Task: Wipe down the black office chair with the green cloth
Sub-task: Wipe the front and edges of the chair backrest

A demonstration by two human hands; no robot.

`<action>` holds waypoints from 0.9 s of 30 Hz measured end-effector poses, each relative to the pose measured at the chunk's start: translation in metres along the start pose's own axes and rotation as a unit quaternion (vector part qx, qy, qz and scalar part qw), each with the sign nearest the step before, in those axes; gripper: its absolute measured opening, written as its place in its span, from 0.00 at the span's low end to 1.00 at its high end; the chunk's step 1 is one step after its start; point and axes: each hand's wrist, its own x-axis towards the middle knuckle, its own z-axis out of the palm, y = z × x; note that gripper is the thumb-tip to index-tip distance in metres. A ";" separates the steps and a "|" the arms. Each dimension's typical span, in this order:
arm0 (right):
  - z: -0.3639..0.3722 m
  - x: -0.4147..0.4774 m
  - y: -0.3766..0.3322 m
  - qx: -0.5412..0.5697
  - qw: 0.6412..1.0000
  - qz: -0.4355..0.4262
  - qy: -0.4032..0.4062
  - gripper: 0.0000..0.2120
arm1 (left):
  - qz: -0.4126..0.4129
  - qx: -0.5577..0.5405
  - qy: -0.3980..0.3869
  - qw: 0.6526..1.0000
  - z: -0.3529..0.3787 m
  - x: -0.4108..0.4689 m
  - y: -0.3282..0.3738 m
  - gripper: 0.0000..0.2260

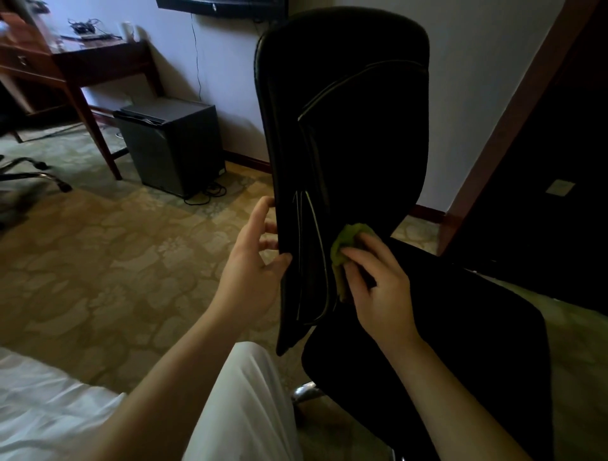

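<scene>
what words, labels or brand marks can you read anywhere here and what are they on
No text here is readable.
Sticker on the lower corner of the dark cabinet: too small to read.
Pale mark on the bottom edge of the wall screen: too blurred to read.
On the black office chair and green cloth: no lettering visible.

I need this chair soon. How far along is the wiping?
Done: no wiped area shows on the dark surface. In hand: right hand holds the green cloth on the lower backrest; left hand grips its edge. Left, likely: upper backrest and seat.
</scene>
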 end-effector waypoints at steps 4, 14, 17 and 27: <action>-0.001 -0.006 0.005 0.025 0.998 0.058 -0.006 0.12 | -0.012 0.011 0.004 1.000 0.000 0.000 -0.006 0.41; 0.001 0.018 -0.025 -0.018 1.000 -0.006 0.023 0.11 | -0.045 0.002 0.005 0.999 0.003 -0.011 -0.024 0.35; 0.003 -0.004 -0.010 -0.047 0.999 -0.007 0.002 0.10 | -0.055 -0.006 0.002 0.998 0.004 -0.016 -0.029 0.36; 0.008 -0.002 -0.016 0.030 0.995 0.071 0.069 0.11 | -0.071 -0.028 -0.019 0.997 0.005 -0.019 -0.035 0.38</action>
